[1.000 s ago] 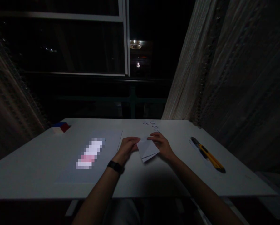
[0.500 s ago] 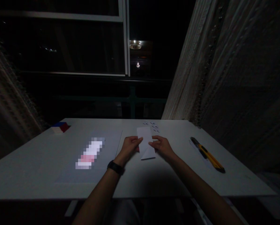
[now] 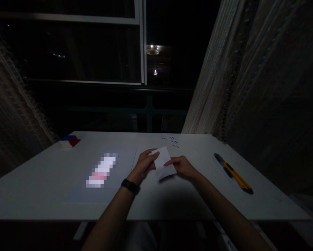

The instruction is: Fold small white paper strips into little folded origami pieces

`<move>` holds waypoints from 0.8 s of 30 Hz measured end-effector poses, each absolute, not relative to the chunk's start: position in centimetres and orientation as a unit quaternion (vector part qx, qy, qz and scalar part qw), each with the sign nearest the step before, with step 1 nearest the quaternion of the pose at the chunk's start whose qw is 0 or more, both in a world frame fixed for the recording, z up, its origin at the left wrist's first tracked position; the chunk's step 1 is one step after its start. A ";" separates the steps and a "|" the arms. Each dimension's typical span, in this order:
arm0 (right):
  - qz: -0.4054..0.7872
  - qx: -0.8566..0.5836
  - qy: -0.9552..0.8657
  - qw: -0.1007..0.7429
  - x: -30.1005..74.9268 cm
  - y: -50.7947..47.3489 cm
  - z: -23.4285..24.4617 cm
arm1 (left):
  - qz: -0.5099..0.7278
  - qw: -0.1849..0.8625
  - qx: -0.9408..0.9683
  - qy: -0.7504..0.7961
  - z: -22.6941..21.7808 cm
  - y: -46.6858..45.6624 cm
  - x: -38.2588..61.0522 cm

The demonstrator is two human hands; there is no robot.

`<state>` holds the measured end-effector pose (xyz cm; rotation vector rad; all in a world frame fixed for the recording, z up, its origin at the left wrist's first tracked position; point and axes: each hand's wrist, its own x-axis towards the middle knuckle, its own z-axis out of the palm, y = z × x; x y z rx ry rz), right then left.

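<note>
A folded white sheet of paper (image 3: 163,164) is held above the middle of the table, tilted, its lower edge bowed. My left hand (image 3: 146,163), with a dark band on the wrist, grips its left side, thumb on top and fingers behind. From the right, my right hand (image 3: 183,166) pinches the paper with the thumb lying across its face; the other fingers are partly hidden behind it. Beyond the paper, several small dark-marked pieces (image 3: 173,141) lie on the table.
On the white table (image 3: 198,205), a large paper sheet (image 3: 127,164) lies left under a bright, pixelated object (image 3: 104,169). A blue, red and white cube (image 3: 69,141) stands far left. A yellow and black utility knife (image 3: 235,174) lies right. Curtains (image 3: 206,69) hang beside the dark window.
The folded paper has turned and bent between my hands, and its upper end has come lower. My right thumb has slid further across its face. The whole view has shifted slightly.
</note>
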<state>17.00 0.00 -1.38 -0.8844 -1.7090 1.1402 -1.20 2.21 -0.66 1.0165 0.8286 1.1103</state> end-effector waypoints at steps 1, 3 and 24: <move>0.464 -0.358 -0.686 0.431 17.1 0.0 -1.4 | 0.501 0.638 0.451 0.373 -0.6 2.2 -1.2; 0.477 -0.365 -0.680 0.421 17.3 0.2 -1.6 | 0.512 0.617 0.460 0.380 -0.5 2.1 -1.1; 0.452 -0.433 -0.561 0.542 16.7 0.8 -1.9 | 0.543 0.404 0.612 0.409 -1.9 2.4 -0.8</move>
